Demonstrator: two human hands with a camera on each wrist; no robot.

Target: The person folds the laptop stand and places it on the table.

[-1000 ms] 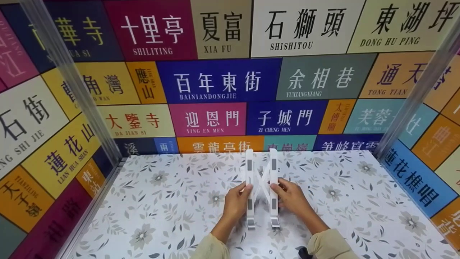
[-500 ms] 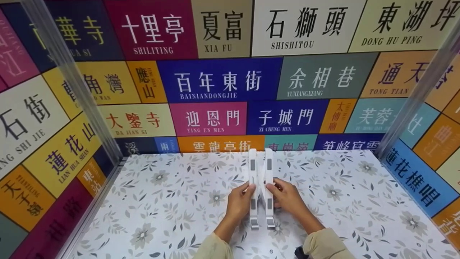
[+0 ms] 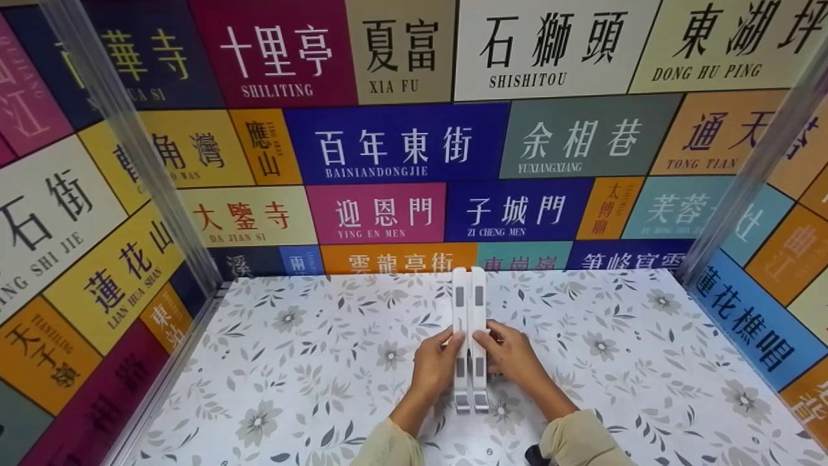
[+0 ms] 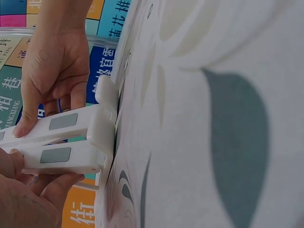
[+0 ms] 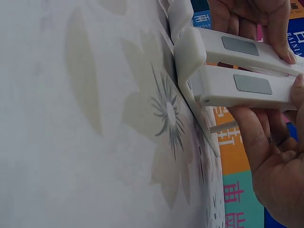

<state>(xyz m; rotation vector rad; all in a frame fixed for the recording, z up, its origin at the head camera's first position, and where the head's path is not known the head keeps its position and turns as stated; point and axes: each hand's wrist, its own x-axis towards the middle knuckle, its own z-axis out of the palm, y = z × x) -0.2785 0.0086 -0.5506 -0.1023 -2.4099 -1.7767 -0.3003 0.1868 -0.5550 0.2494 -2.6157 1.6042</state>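
A white folding laptop stand (image 3: 460, 353) with grey rubber inserts stands at the middle of the table, its two long arms side by side with a narrow gap between them. My left hand (image 3: 435, 366) grips the left arm, thumb on top and fingers along the outer side. Opposite it, my right hand (image 3: 508, 353) holds the right arm the same way. The hooked front ends of the stand (image 4: 102, 130) sit close to the tabletop in the left wrist view. From the right wrist, a thin crossbar shows below the near arm (image 5: 256, 88).
The tabletop (image 3: 291, 362) has a white leaf-and-flower cover. Behind it and at both sides rise walls of coloured name panels (image 3: 394, 145), with clear corner strips (image 3: 149, 162). A small black object (image 3: 535, 455) shows by the right sleeve.
Both hands have moved inward, bringing the stand's two arms from a clear gap with crossed bars showing to nearly touching.
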